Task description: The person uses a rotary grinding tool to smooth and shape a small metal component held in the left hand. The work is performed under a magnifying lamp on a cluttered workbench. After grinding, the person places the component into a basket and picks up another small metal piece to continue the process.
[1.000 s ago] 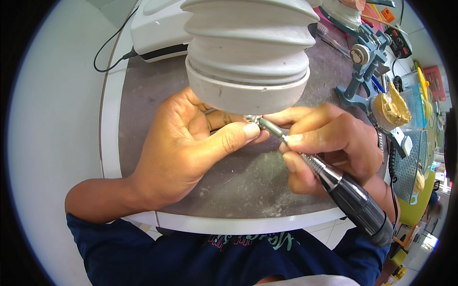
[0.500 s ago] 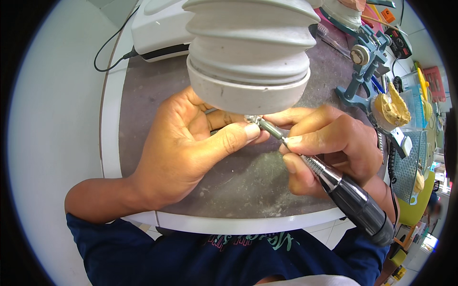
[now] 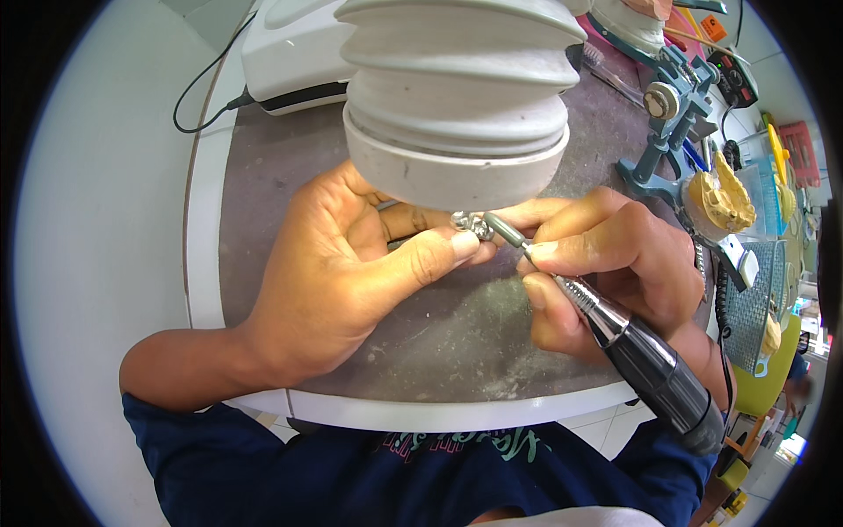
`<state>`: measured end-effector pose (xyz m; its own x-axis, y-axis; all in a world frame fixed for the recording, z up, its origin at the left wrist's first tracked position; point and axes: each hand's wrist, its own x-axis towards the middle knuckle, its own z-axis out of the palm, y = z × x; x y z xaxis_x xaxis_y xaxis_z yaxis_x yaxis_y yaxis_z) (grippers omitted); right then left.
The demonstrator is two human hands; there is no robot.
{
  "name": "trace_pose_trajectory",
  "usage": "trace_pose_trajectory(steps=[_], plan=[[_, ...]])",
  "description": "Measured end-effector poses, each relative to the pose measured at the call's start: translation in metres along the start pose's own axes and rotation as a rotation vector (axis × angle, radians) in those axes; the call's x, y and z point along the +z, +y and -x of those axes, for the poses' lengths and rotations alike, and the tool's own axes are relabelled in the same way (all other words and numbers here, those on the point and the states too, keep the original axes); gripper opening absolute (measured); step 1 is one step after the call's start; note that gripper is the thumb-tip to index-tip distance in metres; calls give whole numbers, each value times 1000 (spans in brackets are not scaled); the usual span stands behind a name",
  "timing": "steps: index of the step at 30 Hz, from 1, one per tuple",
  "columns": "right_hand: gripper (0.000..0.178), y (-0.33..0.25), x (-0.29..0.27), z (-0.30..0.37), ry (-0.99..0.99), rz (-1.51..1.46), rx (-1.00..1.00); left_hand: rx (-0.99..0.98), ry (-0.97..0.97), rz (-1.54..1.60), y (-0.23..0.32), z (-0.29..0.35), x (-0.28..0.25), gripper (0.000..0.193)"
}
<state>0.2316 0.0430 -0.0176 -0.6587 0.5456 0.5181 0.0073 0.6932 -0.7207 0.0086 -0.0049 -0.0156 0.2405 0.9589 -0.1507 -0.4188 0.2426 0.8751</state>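
Between thumb and fingers, my left hand [image 3: 338, 263] pinches a small shiny metal dental piece [image 3: 472, 226], which looks like joined crowns. My right hand [image 3: 619, 263] is closed around a black and silver rotary handpiece [image 3: 654, 364], held like a pen. A grey-green cylindrical polishing bit [image 3: 503, 230] sticks out of its tip and lies right beside the metal piece; whether they touch I cannot tell. Both hands are just below the mouth of a white ribbed suction hose [image 3: 457, 158], which hides part of the left fingers.
At the back left stands a white machine [image 3: 294, 53] with a black cable. To the right are a blue-grey articulator [image 3: 663, 132], a yellow plaster dental model [image 3: 724, 198] and a blue mesh basket [image 3: 753, 299]. A brush [image 3: 610, 75] lies behind the hose on the dark tabletop [image 3: 421, 360].
The bit has shifted slightly to the right and off the metal piece, so more of the piece shows. My right fingers have moved a little; my left hand stays in place.
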Motion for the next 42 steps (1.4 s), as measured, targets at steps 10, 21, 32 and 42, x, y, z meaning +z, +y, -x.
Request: trace_pose_trajectory(steps=[10,21,32,42], plan=[[23,2,1,1,4,-38,-13,2,-2,-17,-1,1,0,30],[22,-9,-9,3,-24,8,99,17,-3,-85,2,5,4,29],[26,-10,-4,7,3,-21,85,-3,-6,-22,3,1,4,37],[26,-3,-3,3,-31,-5,36,42,20,-49,-2,3,5,33]])
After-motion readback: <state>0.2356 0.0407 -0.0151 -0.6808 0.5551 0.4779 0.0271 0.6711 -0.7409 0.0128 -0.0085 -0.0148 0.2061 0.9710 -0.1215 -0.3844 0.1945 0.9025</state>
